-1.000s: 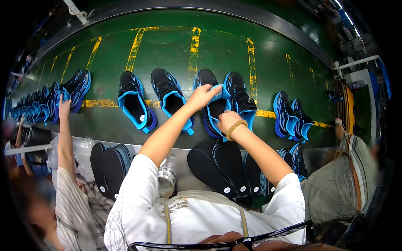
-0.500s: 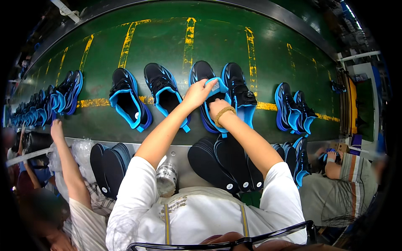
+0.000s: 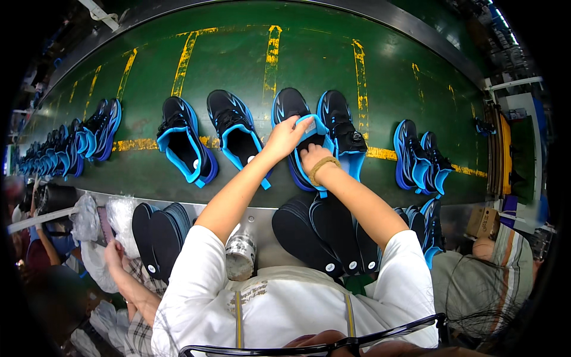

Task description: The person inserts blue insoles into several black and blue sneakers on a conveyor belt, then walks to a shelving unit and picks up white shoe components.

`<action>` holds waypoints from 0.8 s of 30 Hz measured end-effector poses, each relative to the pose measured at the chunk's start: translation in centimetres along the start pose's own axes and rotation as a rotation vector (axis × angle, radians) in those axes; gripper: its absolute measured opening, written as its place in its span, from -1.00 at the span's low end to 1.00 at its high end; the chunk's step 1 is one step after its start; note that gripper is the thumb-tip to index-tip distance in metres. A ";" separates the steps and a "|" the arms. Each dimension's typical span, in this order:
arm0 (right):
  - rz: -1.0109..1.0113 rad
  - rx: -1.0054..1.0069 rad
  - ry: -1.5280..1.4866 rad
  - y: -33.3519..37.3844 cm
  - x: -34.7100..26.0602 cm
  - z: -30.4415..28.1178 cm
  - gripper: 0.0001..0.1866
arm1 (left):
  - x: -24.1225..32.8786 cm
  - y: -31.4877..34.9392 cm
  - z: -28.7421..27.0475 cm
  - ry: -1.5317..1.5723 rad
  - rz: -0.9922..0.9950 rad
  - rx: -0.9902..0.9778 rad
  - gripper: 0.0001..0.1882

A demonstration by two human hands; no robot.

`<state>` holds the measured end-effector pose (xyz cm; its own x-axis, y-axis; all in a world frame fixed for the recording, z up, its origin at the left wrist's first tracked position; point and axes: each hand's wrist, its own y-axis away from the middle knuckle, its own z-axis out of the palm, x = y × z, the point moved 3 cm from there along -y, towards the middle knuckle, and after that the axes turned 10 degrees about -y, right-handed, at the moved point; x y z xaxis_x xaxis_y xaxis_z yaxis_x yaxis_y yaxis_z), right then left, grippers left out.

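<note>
Blue insole (image 3: 314, 128) sat half inside a black-and-blue shoe (image 3: 294, 128) on the green surface (image 3: 238, 65), pinched by the left hand (image 3: 289, 135) from above-left and pressed by the right hand (image 3: 312, 159) just below. Small round white labels dotted the black insole stack (image 3: 324, 232) nearer the body; the shoe's heel was hidden behind both hands.

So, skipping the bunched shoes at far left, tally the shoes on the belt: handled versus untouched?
Handled shoe, under left hand and right hand: 1
Untouched shoes, opening up: 3
Side-lying shoes at right: 2
Total: 6
</note>
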<state>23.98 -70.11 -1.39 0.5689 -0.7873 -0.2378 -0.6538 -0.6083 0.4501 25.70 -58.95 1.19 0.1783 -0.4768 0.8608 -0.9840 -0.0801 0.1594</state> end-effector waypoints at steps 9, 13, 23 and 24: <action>-0.050 -0.541 0.284 -1.5 -1.2 -1.5 -0.61 | 0.4 0.5 -0.1 0.100 -0.088 0.078 -0.48; -0.081 -0.480 0.251 -1.3 -1.7 -3.1 -0.51 | 1.1 1.4 0.2 0.194 -0.152 0.127 -0.48; 0.120 0.058 -0.189 -5.0 -0.8 -0.9 -0.55 | 1.8 2.5 1.2 -0.217 0.381 0.441 -0.62; 0.131 0.027 -0.170 -5.8 -0.5 -0.8 -0.54 | 1.9 2.5 1.3 -0.239 0.402 0.444 -0.62</action>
<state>27.87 -66.12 -3.16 0.3876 -0.8639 -0.3218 -0.7310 -0.5007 0.4637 23.58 -61.20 2.54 -0.1612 -0.7231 0.6717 -0.8919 -0.1847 -0.4129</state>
